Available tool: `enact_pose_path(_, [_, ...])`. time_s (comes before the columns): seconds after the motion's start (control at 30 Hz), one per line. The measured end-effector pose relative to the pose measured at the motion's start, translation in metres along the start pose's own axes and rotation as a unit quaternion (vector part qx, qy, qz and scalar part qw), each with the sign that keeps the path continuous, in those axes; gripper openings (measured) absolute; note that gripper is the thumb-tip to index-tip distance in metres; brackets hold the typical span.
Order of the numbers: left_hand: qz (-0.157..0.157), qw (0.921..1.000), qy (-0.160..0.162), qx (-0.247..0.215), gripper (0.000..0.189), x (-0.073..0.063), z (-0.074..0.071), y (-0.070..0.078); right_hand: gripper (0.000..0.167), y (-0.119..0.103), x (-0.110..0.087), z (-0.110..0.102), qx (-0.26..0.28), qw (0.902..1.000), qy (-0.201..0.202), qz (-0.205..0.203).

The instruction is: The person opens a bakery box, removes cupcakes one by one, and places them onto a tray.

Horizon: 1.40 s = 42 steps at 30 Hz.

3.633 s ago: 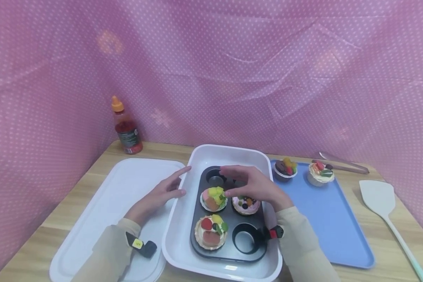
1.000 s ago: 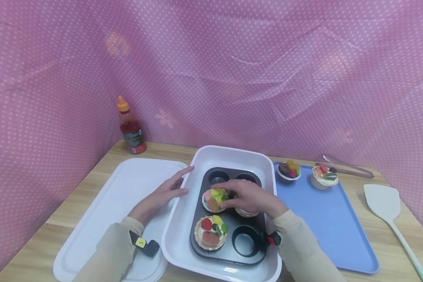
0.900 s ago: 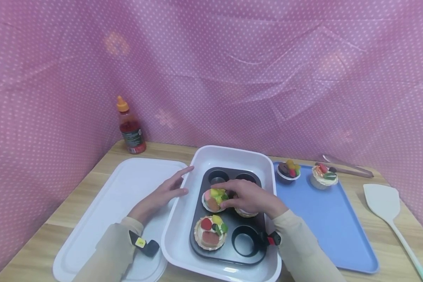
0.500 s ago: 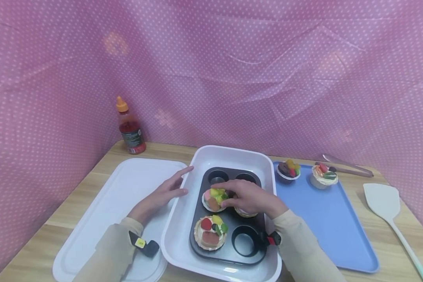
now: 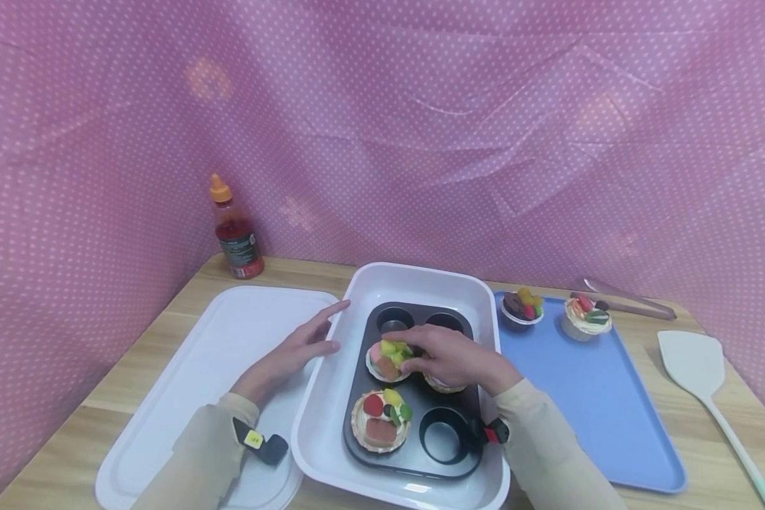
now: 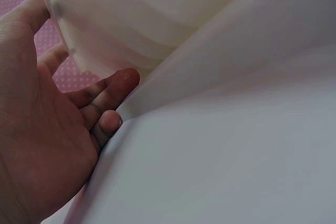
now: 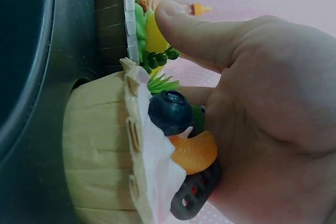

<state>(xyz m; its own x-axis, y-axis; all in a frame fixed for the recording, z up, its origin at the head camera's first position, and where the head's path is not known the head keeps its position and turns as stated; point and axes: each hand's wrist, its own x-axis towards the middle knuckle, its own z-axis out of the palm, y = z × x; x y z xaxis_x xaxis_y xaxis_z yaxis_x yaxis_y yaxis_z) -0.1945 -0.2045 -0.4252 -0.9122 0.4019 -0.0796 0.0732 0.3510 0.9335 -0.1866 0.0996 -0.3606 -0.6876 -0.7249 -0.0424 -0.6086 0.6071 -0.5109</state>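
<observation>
A lift here could shed its load

My right hand arches palm-down over the yellow-fruit cupcake, seated in the muffin pan; thumb and forefinger flank its topping, but whether they pinch, I can't tell. Lifting by that topping may pull fruit loose; my palm could knock the pink cupcake beside it. My left hand, fingers extended, touches the white box.

The far curtain is showing small white dots on pink. The baking dish is shining white around the dark grey muffin pan. The middle left cupcake is displaying yellow, pink, brown and green. At right, the tray is appearing blue, the turner white and mint green.
</observation>
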Motion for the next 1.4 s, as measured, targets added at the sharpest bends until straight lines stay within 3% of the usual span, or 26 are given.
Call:
enact_pose_path(0.57, [0.005, 1.0, -0.002, -0.006, 0.068, -0.002, -0.0013, 0.0003, 0.052, -0.0014, -0.0006, 0.0005, 0.001, 1.0, 0.001, -0.001])
enact_pose_path(0.97, [0.026, 0.9996, -0.007, 0.008, 0.068, -0.0007, -0.0017, -0.0001, 0.051, 0.0013, -0.0016, -0.0015, 0.006, 0.9999, 0.009, 0.005])
enact_pose_path(1.4, [0.018, 0.9997, -0.013, -0.004, 0.068, 0.0001, -0.0017, 0.0015, 0.053, 0.0072, -0.0002, -0.0023, 0.057, 0.9981, 0.024, 0.002])
